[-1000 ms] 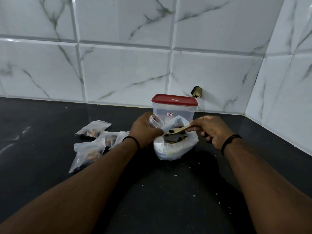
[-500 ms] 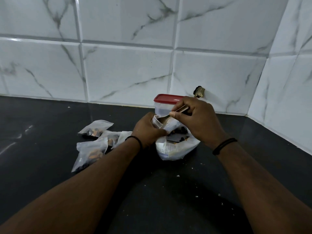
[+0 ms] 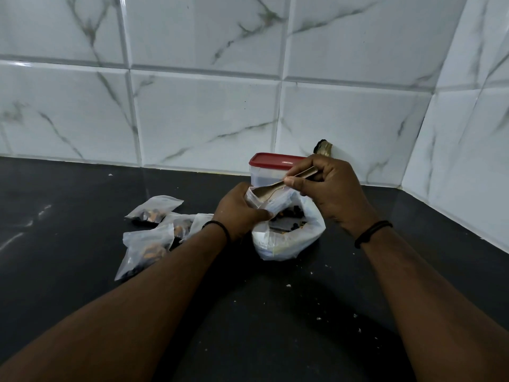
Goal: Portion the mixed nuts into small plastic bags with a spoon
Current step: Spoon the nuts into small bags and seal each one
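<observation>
Several filled bags [image 3: 150,238] lay at nine o'clock on the counter [image 3: 275,326]. Left hand [image 3: 238,210] pinched a small bag [image 3: 254,198]; right hand [image 3: 329,188] gripped the spoon [image 3: 278,186], tipping into it. Nuts [image 3: 289,216] remained in the big bag [image 3: 289,238].

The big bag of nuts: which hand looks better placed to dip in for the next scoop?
Probably the right hand: it already grips the spoon just above the big bag. The left hand is busy pinching the small bag open.

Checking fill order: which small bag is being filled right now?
The small bag gripped in the left hand, spoon tipped into its mouth; the other filled bags lie on the counter.
</observation>
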{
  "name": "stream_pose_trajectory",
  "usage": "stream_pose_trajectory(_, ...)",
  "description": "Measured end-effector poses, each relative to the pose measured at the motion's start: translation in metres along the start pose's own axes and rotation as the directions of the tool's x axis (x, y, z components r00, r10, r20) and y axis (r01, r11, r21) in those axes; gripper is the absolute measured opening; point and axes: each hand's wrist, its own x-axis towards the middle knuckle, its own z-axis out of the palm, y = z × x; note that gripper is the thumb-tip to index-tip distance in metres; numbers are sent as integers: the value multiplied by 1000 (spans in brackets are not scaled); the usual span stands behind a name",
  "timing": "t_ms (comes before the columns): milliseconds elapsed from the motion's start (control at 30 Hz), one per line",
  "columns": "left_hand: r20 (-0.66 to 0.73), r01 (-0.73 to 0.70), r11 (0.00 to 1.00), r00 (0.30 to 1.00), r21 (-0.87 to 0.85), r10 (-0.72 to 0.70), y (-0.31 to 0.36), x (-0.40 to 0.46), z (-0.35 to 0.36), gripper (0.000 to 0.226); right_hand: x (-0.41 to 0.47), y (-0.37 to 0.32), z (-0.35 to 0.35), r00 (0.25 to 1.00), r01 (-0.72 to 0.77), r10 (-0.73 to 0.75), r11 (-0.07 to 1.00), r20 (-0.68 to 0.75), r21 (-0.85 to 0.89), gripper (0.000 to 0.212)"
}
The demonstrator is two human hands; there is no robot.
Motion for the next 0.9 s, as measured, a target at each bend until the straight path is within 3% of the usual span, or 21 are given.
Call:
stream_pose_trajectory(100,-7,9,1000,1000,-14,-9,-1,0,0,42,1,8,-5,972,-123,128,992,-196,39,6)
stream_pose_trajectory(200,-17,-3,1000,1000,0,3,-1,0,0,41,1,26,-13,883,-344,330,939,-334,19,11)
stream_pose_trajectory(300,-19,-16,1000,1000,2,16,-1,0,0,40,-3,38,-11,799,-552,545,832,-256,51,12)
stream_pose_trajectory(400,-27,-18,1000,999,-25,17,-2,0,1,39,-5,48,-7,763,-621,622,781,-176,62,13)
stream_pose_trajectory(433,-30,-17,999,999,-30,16,-2,0,1,39,-4,51,-7,770,-620,608,784,-195,-3,15)
stream_pose_trajectory(500,-34,-20,999,999,-36,19,-2,1,1,39,-5,50,-8,819,-572,512,763,-260,-301,20)
stream_pose_trajectory(567,-37,-17,999,999,-51,15,-2,1,1,39,-7,46,-9,881,-473,357,665,-311,-578,29)
stream_pose_trajectory(633,-52,-10,997,999,-72,6,-2,1,1,37,-8,38,-6,922,-387,231,594,-312,-705,33)
stream_pose_trajectory(700,-82,-20,989,997,-143,8,-2,1,0,32,-7,29,-1,958,-273,117,642,-260,-717,22)
stream_pose_trajectory(767,-127,-34,965,992,-259,1,3,1,-2,31,-5,20,6,986,-159,95,776,-136,-610,23)
stream_pose_trajectory(833,-174,-39,923,984,-382,-31,8,1,-6,31,-8,6,17,991,-68,118,845,60,-530,28)
stream_pose_trajectory(900,-207,-53,870,977,-490,-58,10,3,-12,31,-12,-3,29,955,15,146,844,257,-536,33)
